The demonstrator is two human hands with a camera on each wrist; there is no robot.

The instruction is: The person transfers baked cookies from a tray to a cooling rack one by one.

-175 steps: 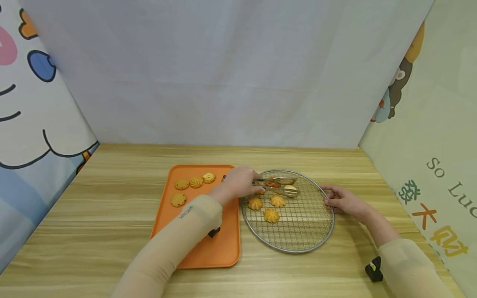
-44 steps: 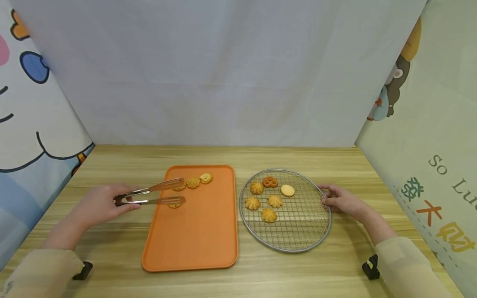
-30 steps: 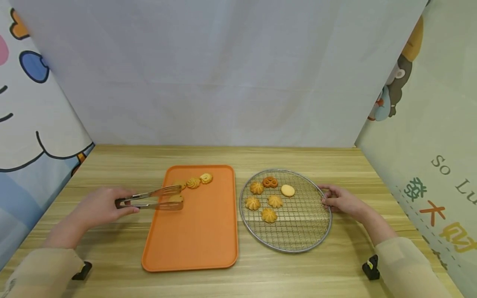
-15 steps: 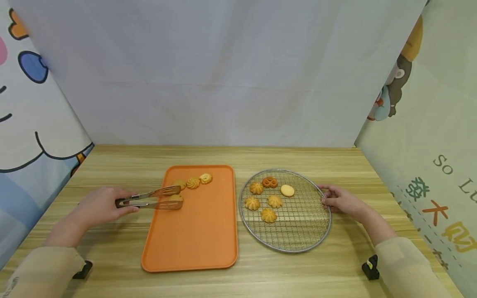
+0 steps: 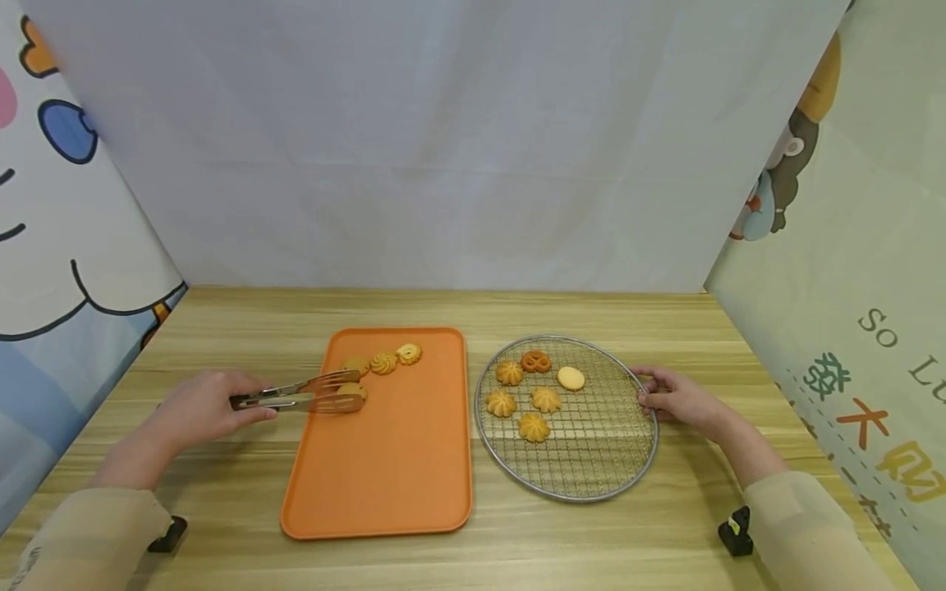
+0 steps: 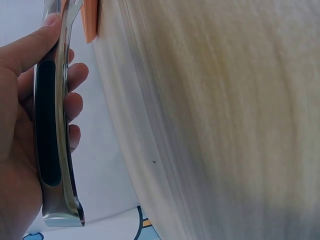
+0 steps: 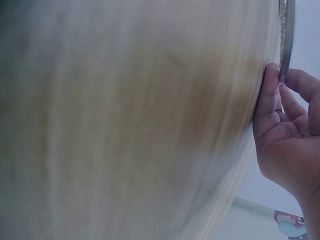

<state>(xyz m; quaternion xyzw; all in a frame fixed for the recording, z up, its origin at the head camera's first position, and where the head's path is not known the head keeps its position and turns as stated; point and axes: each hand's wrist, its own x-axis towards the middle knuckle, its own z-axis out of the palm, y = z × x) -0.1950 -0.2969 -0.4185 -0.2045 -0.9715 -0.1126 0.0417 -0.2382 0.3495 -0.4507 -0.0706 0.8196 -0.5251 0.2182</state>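
Observation:
My left hand grips metal tongs by their handle, and the left wrist view shows thumb and fingers wrapped round that handle. The slotted tips reach over the left edge of the orange tray, around a round cookie they partly cover. Another round cookie lies just behind it, beside a swirled cookie and a ring-topped cookie. At right, my right hand pinches the rim of the round wire rack; the right wrist view shows its fingers at the rim.
On the rack sit several flower-shaped cookies, a pretzel-shaped cookie and a pale oval cookie. Tray and rack stand side by side on the wooden table. A white cloth hangs behind.
My left hand has gone from the rack, where the tongs let go of the pale oval cookie, to the tray's left side. The tongs have since narrowed around the round cookie. My right hand stays put.

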